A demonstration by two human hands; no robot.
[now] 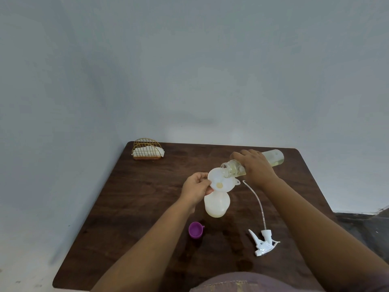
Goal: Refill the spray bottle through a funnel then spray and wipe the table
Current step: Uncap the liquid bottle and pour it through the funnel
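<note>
While tipped nearly flat over the table (147, 207), refill bottle (271, 158) gripped in right hand (255, 165), long axis from two o'clock to eight o'clock, mouth aimed at white funnel (221, 182). Funnel rim pinched by left hand (195, 189), seated in upright spray bottle (216, 205) at centre. Spray head (263, 242) lying at five o'clock.

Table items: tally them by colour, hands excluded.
White or translucent: 3, the funnel, the spray bottle, the trigger sprayer head
Clear with yellowish liquid: 1, the refill bottle
Purple: 1, the cap
Gold: 1, the napkin holder
Total: 6
</note>
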